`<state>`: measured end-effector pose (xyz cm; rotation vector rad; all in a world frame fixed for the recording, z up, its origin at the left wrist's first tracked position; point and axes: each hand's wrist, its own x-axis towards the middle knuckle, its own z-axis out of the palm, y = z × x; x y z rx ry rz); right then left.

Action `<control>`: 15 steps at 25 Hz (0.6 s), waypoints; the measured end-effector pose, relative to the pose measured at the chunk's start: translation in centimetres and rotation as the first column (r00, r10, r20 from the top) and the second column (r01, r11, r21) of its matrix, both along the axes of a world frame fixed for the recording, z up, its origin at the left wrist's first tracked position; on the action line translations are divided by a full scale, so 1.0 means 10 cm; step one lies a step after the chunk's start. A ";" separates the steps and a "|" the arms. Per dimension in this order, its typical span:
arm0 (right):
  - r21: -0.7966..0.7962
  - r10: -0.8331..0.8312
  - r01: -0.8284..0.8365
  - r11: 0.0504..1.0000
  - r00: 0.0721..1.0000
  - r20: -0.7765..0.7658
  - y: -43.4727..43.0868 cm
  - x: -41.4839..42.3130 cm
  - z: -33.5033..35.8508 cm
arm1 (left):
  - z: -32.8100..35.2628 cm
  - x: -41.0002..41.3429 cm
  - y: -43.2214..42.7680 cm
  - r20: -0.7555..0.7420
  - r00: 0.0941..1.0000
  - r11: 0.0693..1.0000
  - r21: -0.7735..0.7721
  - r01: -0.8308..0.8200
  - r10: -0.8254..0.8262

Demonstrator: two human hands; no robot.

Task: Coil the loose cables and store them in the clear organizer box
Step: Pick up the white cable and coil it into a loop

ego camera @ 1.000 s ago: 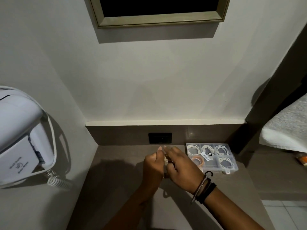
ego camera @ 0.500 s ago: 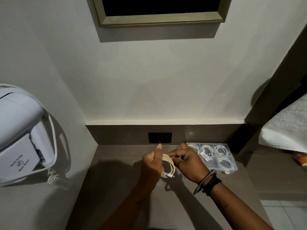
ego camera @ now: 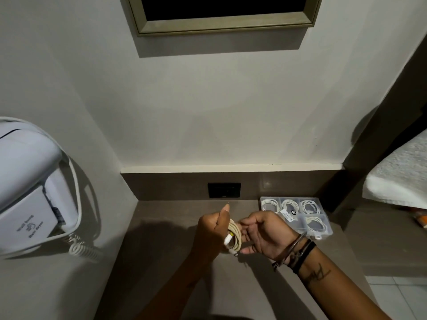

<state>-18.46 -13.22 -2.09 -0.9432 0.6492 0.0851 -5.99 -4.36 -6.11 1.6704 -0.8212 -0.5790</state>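
A cream cable coil [ego camera: 235,236] with a white plug hangs between my two hands above the grey counter [ego camera: 161,227]. My left hand [ego camera: 211,232] is closed around the coil's left side, thumb pointing up. My right hand [ego camera: 263,234] pinches the coil's right side with its fingertips. The clear organizer box [ego camera: 298,215] lies on the counter behind my right hand; several of its compartments hold coiled white cables, and my hand hides its near left corner.
A white wall-mounted hair dryer [ego camera: 25,181] with a curly cord [ego camera: 83,249] hangs on the left wall. A black wall socket [ego camera: 224,190] sits at the counter's back. A white towel [ego camera: 402,179] lies at the right. A framed mirror [ego camera: 221,12] hangs above.
The coil, hidden between my hands a second ago, now shows in full. My hands have drawn slightly apart and lower, with the white plug hanging at the coil's bottom.
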 end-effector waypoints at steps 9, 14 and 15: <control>-0.231 0.034 -0.039 0.972 0.999 -0.025 0.13 -0.05 -0.09 | 0.00 -0.11 -0.01 -0.117 0.992 0.998 0.038 0.045 -0.040; 0.065 -0.204 0.203 0.977 0.979 0.007 0.28 0.02 -0.17 | -0.01 -0.13 -0.04 0.048 0.999 0.998 0.047 -0.029 0.027; -0.031 -0.210 0.209 0.977 0.978 -0.009 0.30 0.01 -0.17 | -0.02 -0.13 -0.04 0.061 0.998 0.999 0.038 -0.032 0.030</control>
